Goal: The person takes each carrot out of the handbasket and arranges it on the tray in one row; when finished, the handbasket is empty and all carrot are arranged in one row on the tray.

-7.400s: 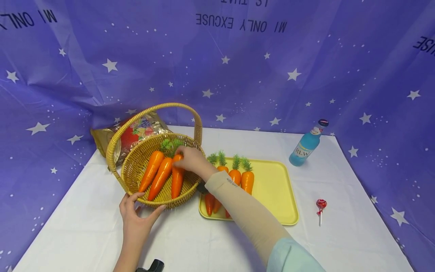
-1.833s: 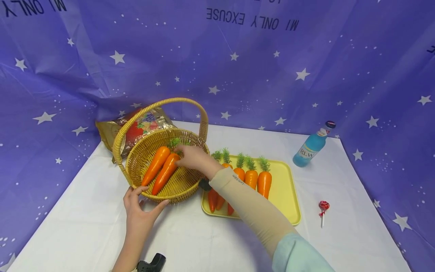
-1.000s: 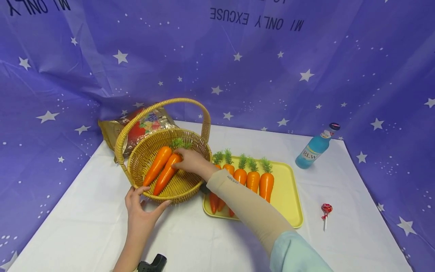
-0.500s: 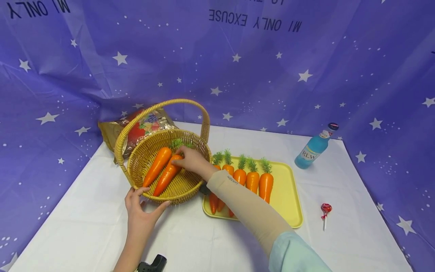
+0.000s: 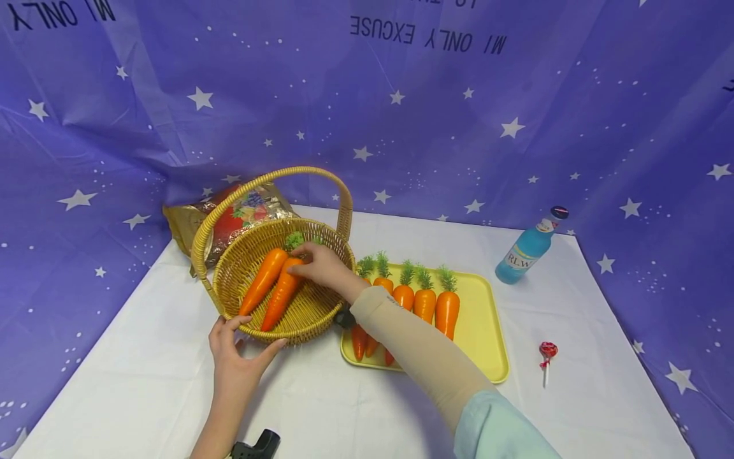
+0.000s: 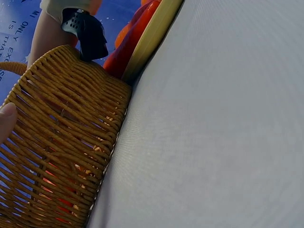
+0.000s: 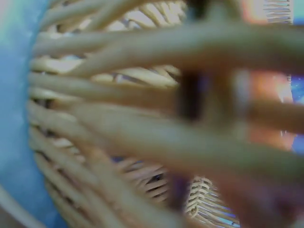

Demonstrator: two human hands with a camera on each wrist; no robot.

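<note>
**A:** State of the hands?

**B:** Right hand pinches a long, glossy orange carrot near its crown, thumb on one side, fingertips on the other. That carrot lies aslant inside the round, golden-brown wicker basket, just beside a second glossy orange carrot. Left hand grips the near rim: fingers bent onto it, thumb against the outer wall.

**A:** Step in hand?

**B:** Judgement: taking a carrot from the basket to join the row of leafy orange carrots on the yellow rectangular tray. Count: two in the basket, five green tufts at the tray.

**A:** What would the next move call for?

**B:** Probably a firm pinch, a lift clear of the arched woven handle without snagging leaves, and a braced left hand against tipping.

**A:** Poorly resolved?

**B:** Pinched carrot's leaves: mostly behind the right hand. Lower parts of several tray carrots: covered by the beige sleeve. Left wrist view: one fingertip at the edge, red patches between strands. Right wrist view: blurred wicker, fingers unreadable. Gold-and-red foil packet: partly behind the basket.
</note>
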